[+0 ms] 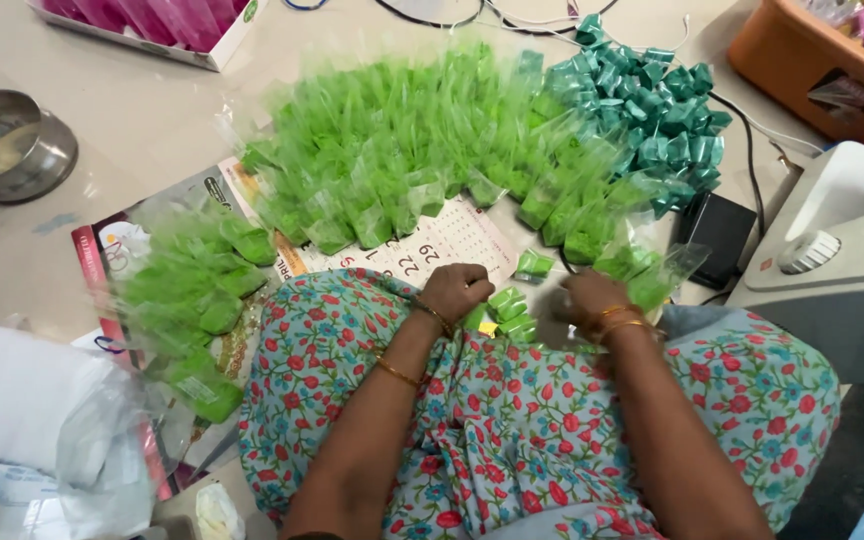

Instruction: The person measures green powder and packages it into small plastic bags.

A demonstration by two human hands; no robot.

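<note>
Your left hand (pixel 457 288) is curled into a loose fist over your lap, knuckles up, and whether anything sits inside it you cannot tell; it rests just beside a small cluster of green packets (pixel 510 310) lying on the flowered cloth (pixel 512 420) that covers your knees. Your right hand (pixel 592 297) is closed around the lower end of a clear bag with green filling (pixel 657 280), whose open top sticks out to the right past your fingers. One more small green packet (pixel 532 264) lies just beyond the cluster, on the calendar sheet (pixel 442 240) spread on the floor before you. Past that sheet a broad fan of filled green bags (pixel 402 150) covers the middle of the floor, its far right end meeting a pile of darker teal ribbon bows (pixel 652 110). A second, smaller heap of green bags (pixel 192 300) lies toward the left, on printed paper, with white plastic bags (pixel 42 420) near the lower left corner. At the left edge stands a steel bowl (pixel 7 145); at the far left corner a tray of pink packets (pixel 152 22). To the right sit a black box (pixel 720 232) and a white machine with a dial (pixel 832 260), with an orange basket (pixel 812 70) at the far right corner.
</note>
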